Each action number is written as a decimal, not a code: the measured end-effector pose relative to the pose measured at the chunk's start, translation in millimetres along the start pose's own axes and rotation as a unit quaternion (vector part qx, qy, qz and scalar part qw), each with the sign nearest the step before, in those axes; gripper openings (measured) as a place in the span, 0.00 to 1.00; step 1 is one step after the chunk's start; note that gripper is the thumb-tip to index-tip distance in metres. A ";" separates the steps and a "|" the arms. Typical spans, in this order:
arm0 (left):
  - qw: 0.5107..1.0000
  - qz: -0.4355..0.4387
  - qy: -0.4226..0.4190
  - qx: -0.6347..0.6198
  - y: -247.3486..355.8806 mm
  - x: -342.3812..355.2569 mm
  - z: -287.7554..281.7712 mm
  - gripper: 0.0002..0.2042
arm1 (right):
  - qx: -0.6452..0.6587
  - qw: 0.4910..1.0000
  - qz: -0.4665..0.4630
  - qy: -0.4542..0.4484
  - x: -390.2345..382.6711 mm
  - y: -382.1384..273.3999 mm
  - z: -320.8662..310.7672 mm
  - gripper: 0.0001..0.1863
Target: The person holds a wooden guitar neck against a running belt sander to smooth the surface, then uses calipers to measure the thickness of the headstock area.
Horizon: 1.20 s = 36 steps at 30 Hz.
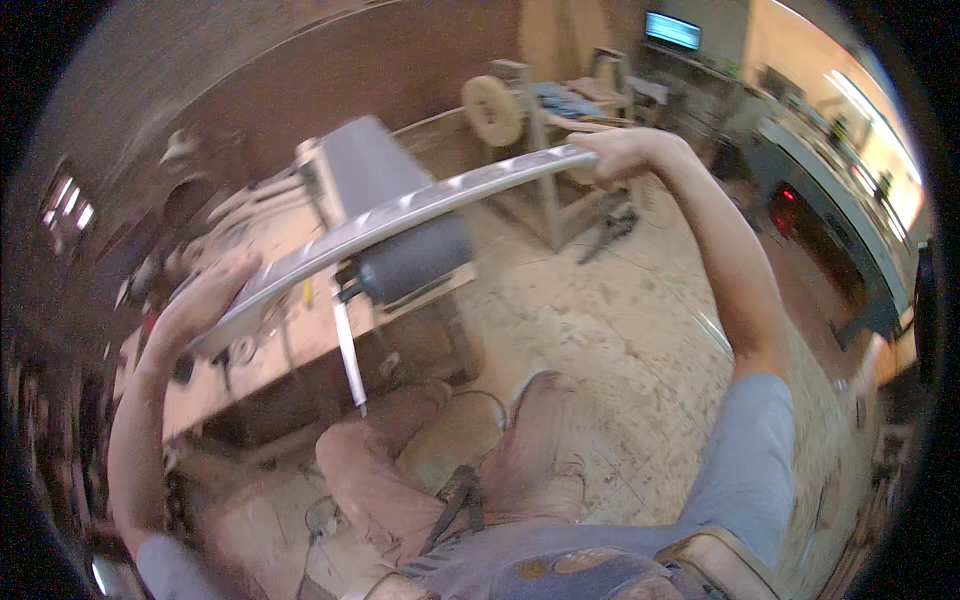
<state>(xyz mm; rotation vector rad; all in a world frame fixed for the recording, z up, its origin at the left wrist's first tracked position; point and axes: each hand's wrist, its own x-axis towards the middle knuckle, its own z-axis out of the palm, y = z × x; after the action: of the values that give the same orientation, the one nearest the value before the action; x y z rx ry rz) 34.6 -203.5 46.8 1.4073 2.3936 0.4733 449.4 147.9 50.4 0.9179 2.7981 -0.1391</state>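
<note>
I hold a long, narrow, pale-grey strip (420, 207) with shiny patches along its surface, spanning from one hand to the other. My left hand (212, 296) closes on its near left end. Its far right end is in my right hand (632, 157), with the fingers bent round it. Behind and under the strip is a belt sander with a wide grey belt (370, 165) and a dark roller (415, 262). I cannot tell whether the strip touches the belt. A white lever (347, 350) hangs down from beside the roller.
A wooden workbench (235, 383) carries the sander and small tools. Farther back, a wooden stand (548, 190) bears a round yellowish wheel (492, 110). A lit screen (672, 31) hangs at the back, and a long dark machine (825, 215) stands at right. My legs (365, 480) are below.
</note>
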 end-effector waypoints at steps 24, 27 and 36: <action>0.909 0.098 0.310 0.259 -95.8 -56.9 -11.4 0.30 | -0.013 0.894 -0.060 0.444 46.3 -76.9 73.5 0.24; 0.873 0.149 0.356 0.298 -114.8 -57.7 -13.5 0.31 | -0.023 0.887 -0.069 0.455 41.6 -90.6 73.3 0.24; 0.960 -0.196 -0.174 -0.094 -94.8 -71.1 -62.3 0.20 | 0.051 0.989 -0.014 -0.135 22.9 -117.9 -17.9 0.24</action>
<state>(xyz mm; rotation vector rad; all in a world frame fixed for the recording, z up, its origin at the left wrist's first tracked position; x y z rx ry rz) -33.0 -317.0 68.6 0.8243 2.1914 0.3085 358.6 69.0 66.4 0.8129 2.5729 -0.3829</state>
